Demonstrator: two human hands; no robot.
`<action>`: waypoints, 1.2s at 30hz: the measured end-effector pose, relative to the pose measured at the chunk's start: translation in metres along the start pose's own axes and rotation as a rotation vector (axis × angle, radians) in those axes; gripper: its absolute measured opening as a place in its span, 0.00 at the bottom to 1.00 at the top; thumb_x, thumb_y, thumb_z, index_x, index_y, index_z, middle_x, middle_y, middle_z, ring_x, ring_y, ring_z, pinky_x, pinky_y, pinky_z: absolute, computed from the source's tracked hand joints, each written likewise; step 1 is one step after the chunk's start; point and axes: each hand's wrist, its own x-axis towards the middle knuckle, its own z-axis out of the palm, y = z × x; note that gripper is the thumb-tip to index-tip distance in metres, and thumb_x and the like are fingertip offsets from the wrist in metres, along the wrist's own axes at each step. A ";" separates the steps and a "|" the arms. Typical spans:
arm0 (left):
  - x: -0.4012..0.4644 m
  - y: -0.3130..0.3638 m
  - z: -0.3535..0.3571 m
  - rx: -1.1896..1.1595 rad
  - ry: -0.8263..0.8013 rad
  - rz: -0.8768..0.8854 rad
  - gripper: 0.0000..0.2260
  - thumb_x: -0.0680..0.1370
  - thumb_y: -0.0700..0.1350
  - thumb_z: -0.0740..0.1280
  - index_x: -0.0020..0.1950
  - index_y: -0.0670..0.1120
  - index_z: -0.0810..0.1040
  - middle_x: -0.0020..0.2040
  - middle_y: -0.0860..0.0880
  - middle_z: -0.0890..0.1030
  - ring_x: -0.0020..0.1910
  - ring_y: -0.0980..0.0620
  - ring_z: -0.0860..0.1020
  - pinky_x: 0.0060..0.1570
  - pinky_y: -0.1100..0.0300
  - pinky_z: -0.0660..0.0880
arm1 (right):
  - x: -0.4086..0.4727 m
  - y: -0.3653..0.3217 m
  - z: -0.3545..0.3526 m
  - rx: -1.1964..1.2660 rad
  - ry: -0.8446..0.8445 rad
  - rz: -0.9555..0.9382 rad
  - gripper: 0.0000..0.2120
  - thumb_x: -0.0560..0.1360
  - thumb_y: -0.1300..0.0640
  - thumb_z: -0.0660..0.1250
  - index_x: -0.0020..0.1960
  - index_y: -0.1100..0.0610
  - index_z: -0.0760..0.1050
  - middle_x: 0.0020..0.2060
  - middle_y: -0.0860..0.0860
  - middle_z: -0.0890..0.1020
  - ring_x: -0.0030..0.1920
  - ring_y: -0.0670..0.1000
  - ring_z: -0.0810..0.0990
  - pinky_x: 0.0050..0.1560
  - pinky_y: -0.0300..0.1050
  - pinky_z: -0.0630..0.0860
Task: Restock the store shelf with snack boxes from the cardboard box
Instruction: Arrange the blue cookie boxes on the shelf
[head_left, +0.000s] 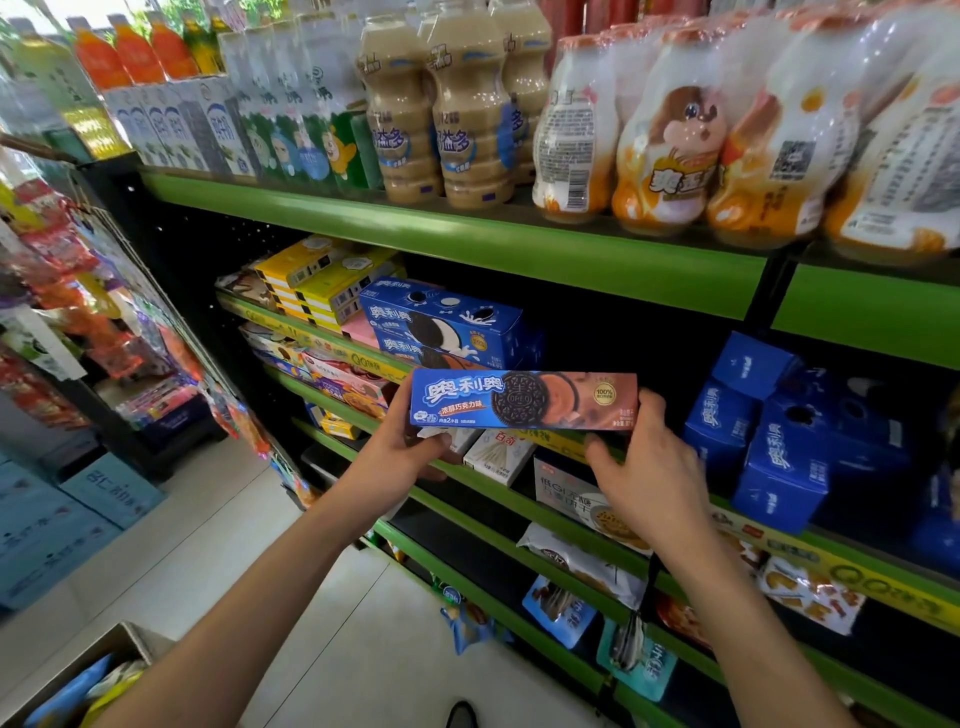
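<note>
I hold a long blue and brown Oreo snack box (524, 400) level in front of the green store shelf (519, 244). My left hand (410, 441) grips its left end from below and my right hand (649, 462) grips its right end. Two blue Oreo boxes (441, 332) lie stacked on the shelf just behind and above it, with a dark gap to their right. More blue Oreo boxes (774, 447) stand further right on the same shelf. The cardboard box (88, 675) sits on the floor at the lower left, open, with packets inside.
Yellow boxes (322, 280) are stacked left of the Oreo boxes. Drink bottles (447, 104) and milk cartons fill the top shelf. Lower shelves hold white boxes (498, 457) and snack bags. A hanging snack rack (78, 291) and blue cartons (62, 519) stand at the left.
</note>
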 end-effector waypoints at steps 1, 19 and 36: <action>0.000 0.000 0.000 -0.001 -0.003 -0.001 0.33 0.81 0.38 0.65 0.78 0.59 0.54 0.57 0.52 0.80 0.47 0.51 0.84 0.41 0.61 0.81 | 0.000 -0.001 -0.001 -0.007 -0.004 0.001 0.31 0.76 0.42 0.65 0.71 0.53 0.56 0.42 0.49 0.80 0.41 0.55 0.82 0.52 0.58 0.79; 0.001 0.001 0.000 -0.040 -0.011 0.020 0.34 0.80 0.37 0.66 0.78 0.59 0.55 0.51 0.62 0.81 0.46 0.54 0.83 0.41 0.62 0.80 | -0.004 -0.001 -0.003 0.027 0.007 -0.017 0.32 0.75 0.28 0.50 0.67 0.51 0.59 0.49 0.51 0.81 0.49 0.58 0.83 0.50 0.53 0.76; -0.009 0.003 0.005 -0.219 -0.006 0.068 0.30 0.81 0.44 0.65 0.77 0.61 0.54 0.55 0.55 0.81 0.45 0.48 0.83 0.43 0.57 0.82 | -0.003 -0.007 -0.012 0.167 -0.069 0.042 0.22 0.81 0.37 0.52 0.67 0.50 0.62 0.47 0.43 0.74 0.56 0.59 0.80 0.59 0.57 0.71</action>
